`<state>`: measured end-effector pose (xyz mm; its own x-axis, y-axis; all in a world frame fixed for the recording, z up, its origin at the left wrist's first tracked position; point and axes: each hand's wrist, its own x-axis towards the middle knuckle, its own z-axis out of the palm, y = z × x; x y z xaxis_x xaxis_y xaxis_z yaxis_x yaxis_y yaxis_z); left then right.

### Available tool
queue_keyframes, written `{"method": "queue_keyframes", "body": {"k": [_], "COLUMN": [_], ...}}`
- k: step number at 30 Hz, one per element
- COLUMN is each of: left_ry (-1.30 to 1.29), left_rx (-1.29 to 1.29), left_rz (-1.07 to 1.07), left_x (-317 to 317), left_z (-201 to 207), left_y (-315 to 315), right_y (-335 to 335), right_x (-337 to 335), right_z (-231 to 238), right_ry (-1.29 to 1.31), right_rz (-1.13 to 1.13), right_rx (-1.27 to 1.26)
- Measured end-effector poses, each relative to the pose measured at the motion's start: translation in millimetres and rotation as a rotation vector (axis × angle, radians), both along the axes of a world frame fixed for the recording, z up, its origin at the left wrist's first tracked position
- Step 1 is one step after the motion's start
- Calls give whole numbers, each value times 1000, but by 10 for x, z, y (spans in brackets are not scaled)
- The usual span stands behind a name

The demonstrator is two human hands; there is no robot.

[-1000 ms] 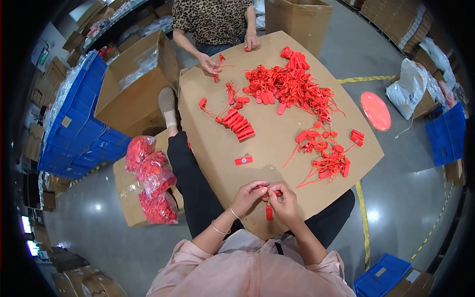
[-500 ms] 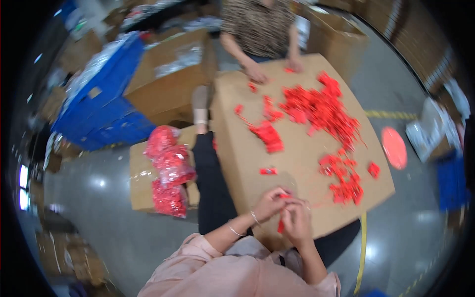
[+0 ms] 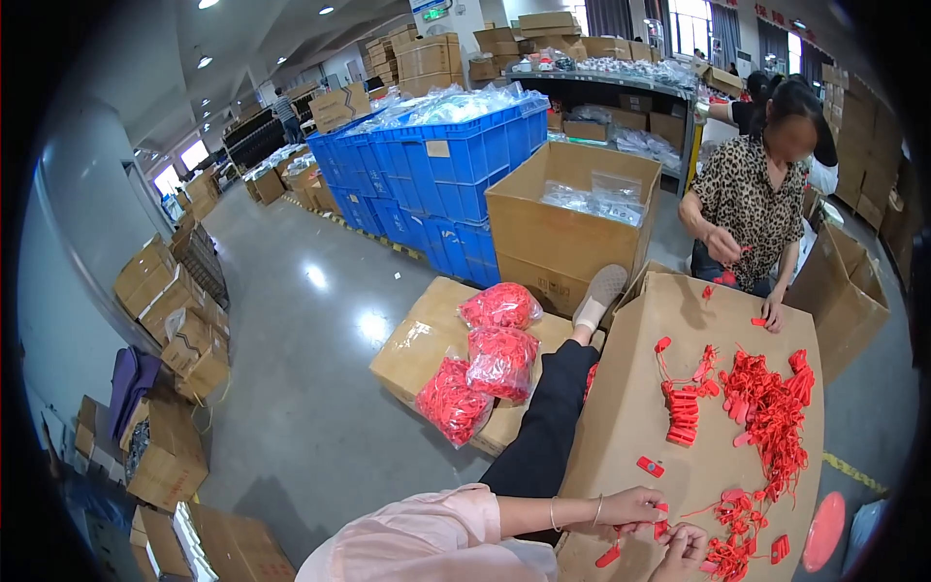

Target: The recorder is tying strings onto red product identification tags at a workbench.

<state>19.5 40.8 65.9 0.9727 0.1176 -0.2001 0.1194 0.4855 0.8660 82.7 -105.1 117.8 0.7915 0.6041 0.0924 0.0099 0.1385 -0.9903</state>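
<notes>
Over the near end of a cardboard box used as a tabletop [image 3: 621,436], my left hand [image 3: 635,506] pinches a small red corded tag [image 3: 661,510]. My right hand [image 3: 683,551] is closed beside it, fingertips at the same red piece. A second red piece [image 3: 608,556] hangs or lies just below my left hand, linked by a thin cord. Beyond my left hand lies a single red tag [image 3: 651,468] with a grey patch. Farther off is a neat row of red tags [image 3: 682,412]. A tangled red heap [image 3: 766,412] and a smaller cluster [image 3: 734,519] lie to the right.
Across the box a co-worker [image 3: 761,204] handles red pieces. Bags of red cords [image 3: 502,361] lie on a low carton [image 3: 407,359] to the left. Behind stand an open carton [image 3: 572,228] and blue crates [image 3: 465,184]. A red oval disc [image 3: 824,532] is at the right.
My view has swung up and to the left, so my hands now appear lower right. The co-worker's one hand has risen off the box. My hands stay together at the red piece.
</notes>
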Motion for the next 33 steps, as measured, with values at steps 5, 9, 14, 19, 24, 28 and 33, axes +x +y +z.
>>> {"method": "queue_keyframes", "body": {"k": [5,9,14,19,24,28,33], "left_ry": [-19,4,-24,321,189,151,73], "left_rx": [164,341,315,86,-240,134,131], "left_rz": [-67,-102,-213,-106,62,-76,-201], "left_x": [29,-12,-72,-134,-108,-114,-234], "left_z": [-121,-150,-397,-176,-300,-333,-307], "left_y": [38,113,240,204,-7,-93,-81], "right_y": [-53,-91,-236,-213,-128,-58,-67], "right_x": [86,131,320,256,81,38,164], "right_z": [-16,-58,-369,-289,-102,-129,-361], "right_ry": [44,-46,80,-402,-511,-317,168], "right_rz": [-20,-54,-70,-17,298,423,333], "right_rx": [-211,-265,-256,-327,-425,-364,-193]}}
